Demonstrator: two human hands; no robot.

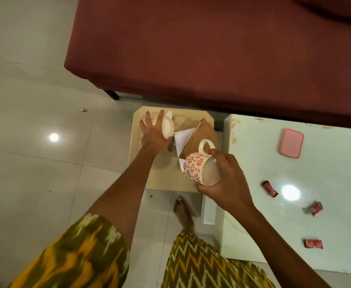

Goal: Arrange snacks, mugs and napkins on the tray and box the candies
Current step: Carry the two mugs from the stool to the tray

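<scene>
My left hand is stretched out to the far left corner of the tray, fingers spread wide and straight, lying over the left side of the white mug that stands upright there. Whether my thumb is gripping the mug's near side I cannot tell. My right hand is wrapped round the rim end of the patterned mug, white with red flowers. I hold it tipped on its side over the tray's near right corner, its mouth turned toward my palm and its handle pointing up and away from me. I cannot tell whether its base touches the tray. In the middle of the tray stands the brown napkin holder, set at a slant. The white napkins show on its left face, and their points reach toward the white mug and down behind the patterned mug. Just to the right of the tray is a white table. On it a closed pink box lies toward the far side, and three red-wrapped candies are scattered nearer me, well apart from one another and from the box. Beyond the tray is a dark red sofa. Near the tray's front edge my bare foot is on the pale tiled floor.
</scene>
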